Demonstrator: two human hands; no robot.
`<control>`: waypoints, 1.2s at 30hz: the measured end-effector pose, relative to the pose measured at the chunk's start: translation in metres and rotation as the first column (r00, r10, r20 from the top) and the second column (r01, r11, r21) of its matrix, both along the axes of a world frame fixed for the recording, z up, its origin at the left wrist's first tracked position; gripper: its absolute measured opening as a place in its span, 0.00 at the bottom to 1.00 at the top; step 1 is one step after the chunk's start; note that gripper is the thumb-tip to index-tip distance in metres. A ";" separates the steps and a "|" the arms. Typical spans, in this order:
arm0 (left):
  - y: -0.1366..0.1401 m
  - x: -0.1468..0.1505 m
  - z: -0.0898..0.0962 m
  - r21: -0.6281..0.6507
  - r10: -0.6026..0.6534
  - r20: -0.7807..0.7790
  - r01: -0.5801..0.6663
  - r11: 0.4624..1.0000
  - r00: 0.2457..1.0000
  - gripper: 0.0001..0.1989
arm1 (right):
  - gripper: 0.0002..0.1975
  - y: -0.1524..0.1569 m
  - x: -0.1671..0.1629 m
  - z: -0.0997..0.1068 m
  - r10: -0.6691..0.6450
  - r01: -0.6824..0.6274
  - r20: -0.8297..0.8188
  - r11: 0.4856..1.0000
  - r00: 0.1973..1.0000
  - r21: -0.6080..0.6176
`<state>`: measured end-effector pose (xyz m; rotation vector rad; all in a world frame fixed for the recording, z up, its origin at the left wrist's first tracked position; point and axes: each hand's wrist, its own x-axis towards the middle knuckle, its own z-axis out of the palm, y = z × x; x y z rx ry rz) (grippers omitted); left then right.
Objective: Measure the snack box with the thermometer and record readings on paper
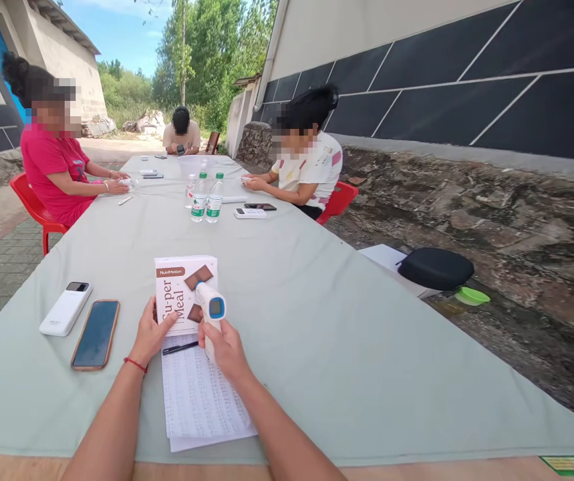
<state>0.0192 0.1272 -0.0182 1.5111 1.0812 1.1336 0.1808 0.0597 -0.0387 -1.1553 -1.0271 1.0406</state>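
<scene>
My left hand [154, 329] grips the lower left side of a white and brown box [169, 297] printed "NutriMotion", which stands upright with its front towards me. In my right hand [226, 347] is a white infrared thermometer [208, 294] with a small blue-framed screen facing me. Its front end overlaps the box from my viewpoint; I cannot tell whether they touch. Below the box lie sheets of paper [201, 401] covered in rows of writing. A black pen [180, 348] rests across their top, partly hidden by my right hand.
Left of my hands lie a smartphone [96, 334] and a white power bank [66, 309]. Water bottles [214, 199] stand mid-table, near another power bank [250, 213] and a dark phone [260, 206]. Three people sit further along the table. A black case [436, 268] is off to the right.
</scene>
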 end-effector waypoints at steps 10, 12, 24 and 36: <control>0.000 0.001 0.002 0.004 0.003 -0.001 -0.003 1.000 1.000 0.28 | 0.16 -0.002 -0.002 0.007 0.003 -0.003 0.018 1.000 1.000 0.002; -0.001 0.001 0.002 0.004 0.006 -0.008 -0.006 1.000 1.000 0.28 | 0.16 -0.003 -0.003 0.007 0.010 -0.010 0.008 1.000 1.000 0.007; -0.002 0.002 0.003 -0.005 0.020 -0.030 -0.020 1.000 0.999 0.29 | 0.16 -0.018 0.002 0.027 0.352 -0.302 -0.195 0.921 0.916 0.246; 0.002 0.000 -0.002 -0.029 0.091 -0.049 -0.093 0.995 0.995 0.31 | 0.23 -0.039 0.010 0.053 0.418 -0.330 -0.274 0.890 0.866 0.315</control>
